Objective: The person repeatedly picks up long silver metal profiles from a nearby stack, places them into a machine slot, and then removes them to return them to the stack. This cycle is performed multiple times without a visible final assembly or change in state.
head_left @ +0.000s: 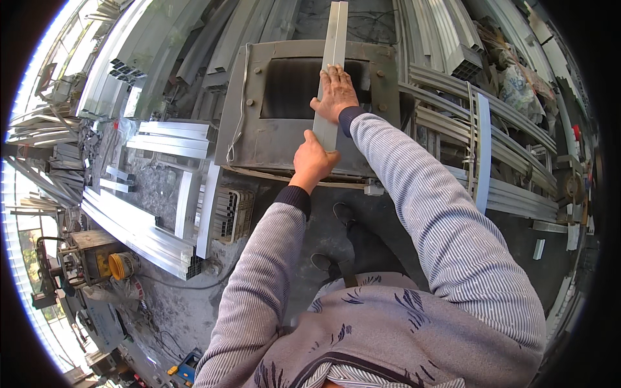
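A long, straight light-grey metal profile (328,134) lies lengthwise over a grey metal machine (272,143), its far end reaching past the machine's back edge. My left hand (313,160) is closed round the profile's near end, thumb on top. Farther along, my right hand (337,94) rests palm down on it, fingers stretched forward and thumb out to the left. Under the profile, the machine shows a dark rectangular panel or opening (291,90); which of the two I cannot tell.
Stacked metal tubes (142,234) lie on the left, beside a yellow bucket (123,265). More profiles (511,152) fill a rack on the right, where a pale upright bar (483,155) stands. A cable (240,107) hangs along the machine's left side. My feet are just in front.
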Demonstrator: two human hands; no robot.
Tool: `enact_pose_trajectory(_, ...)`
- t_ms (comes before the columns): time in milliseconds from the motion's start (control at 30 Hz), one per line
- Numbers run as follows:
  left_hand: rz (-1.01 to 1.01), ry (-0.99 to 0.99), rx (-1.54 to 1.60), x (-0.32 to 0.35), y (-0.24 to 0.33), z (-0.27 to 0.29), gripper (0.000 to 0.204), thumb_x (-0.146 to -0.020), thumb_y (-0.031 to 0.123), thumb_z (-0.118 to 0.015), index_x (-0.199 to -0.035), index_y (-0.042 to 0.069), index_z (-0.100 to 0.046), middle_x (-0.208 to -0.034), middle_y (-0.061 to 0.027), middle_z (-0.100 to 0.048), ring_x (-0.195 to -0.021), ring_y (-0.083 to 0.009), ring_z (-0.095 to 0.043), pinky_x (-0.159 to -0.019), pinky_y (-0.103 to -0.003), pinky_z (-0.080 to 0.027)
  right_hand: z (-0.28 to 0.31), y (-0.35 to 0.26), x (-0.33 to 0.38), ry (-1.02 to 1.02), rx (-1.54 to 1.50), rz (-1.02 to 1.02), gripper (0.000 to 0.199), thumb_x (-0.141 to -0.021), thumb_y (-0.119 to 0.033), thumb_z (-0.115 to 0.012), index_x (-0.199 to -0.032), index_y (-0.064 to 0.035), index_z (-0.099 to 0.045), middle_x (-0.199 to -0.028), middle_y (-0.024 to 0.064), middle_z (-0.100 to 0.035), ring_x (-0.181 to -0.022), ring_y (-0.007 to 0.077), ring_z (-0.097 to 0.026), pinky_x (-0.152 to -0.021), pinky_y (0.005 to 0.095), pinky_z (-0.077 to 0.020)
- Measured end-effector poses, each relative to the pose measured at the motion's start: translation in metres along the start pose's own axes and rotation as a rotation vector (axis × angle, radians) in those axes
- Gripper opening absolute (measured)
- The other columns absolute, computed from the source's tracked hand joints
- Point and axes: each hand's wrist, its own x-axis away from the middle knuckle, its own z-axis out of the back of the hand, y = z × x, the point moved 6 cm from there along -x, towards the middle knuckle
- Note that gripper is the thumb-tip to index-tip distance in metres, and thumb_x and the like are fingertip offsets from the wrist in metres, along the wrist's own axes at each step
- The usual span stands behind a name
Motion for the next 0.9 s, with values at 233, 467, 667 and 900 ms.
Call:
enact_pose_trajectory(233, -0.024, 0.018, 0.034, 0.063, -0.029, -0.033, 0.064, -0.077, 0.028, -0.082, -0.117, -0.001, -0.041, -0.102, -0.0309, -0.073, -0.098, -0.0508, -0.071, -0.087, -0.056, -0.058, -0.001, -0.020, 0.074, 0.070, -0.065, 0.059, 0.086, -0.086, -0.038, -0.073, -0.154, 0.0052, -0.046, -0.165, 0.0278, -0.036, -0.159, 0.0442, -0.025, -0.132, 0.0517, -0.0210)
enact_pose_trajectory(467, 0.025, -0.005, 0.097, 0.165, -0.094, -0.070, 0.062, -0.078, 0.028, -0.081, -0.116, -0.002, -0.043, -0.103, -0.0324, -0.070, -0.099, -0.0524, -0.070, -0.086, -0.056, -0.058, -0.009, -0.067, 0.188, 0.043, -0.112, 0.096, 0.088, -0.082, -0.034, -0.075, -0.154, 0.0069, -0.044, -0.166, 0.0286, -0.033, -0.159, 0.0469, -0.022, -0.132, 0.0551, -0.0200)
enact_pose_trajectory(667, 0.074, -0.049, 0.123, 0.230, -0.130, -0.083, 0.063, -0.077, 0.026, -0.082, -0.118, -0.003, -0.044, -0.106, -0.0325, -0.070, -0.103, -0.0528, -0.069, -0.088, -0.056, -0.058, -0.017, -0.097, 0.256, -0.017, -0.140, 0.089, 0.092, -0.083, -0.035, -0.075, -0.157, 0.0076, -0.041, -0.169, 0.0283, -0.027, -0.162, 0.0467, -0.016, -0.132, 0.0559, -0.0167)
enact_pose_trajectory(900, 0.052, -0.040, 0.127, 0.287, -0.167, -0.091, 0.065, -0.076, 0.028, -0.084, -0.116, -0.002, -0.042, -0.103, -0.0325, -0.069, -0.100, -0.0521, -0.069, -0.084, -0.056, -0.057, -0.027, -0.130, 0.317, -0.088, -0.166, 0.076, 0.094, -0.086, -0.038, -0.074, -0.159, 0.0083, -0.037, -0.170, 0.0296, -0.023, -0.162, 0.0468, -0.014, -0.132, 0.0577, -0.0168)
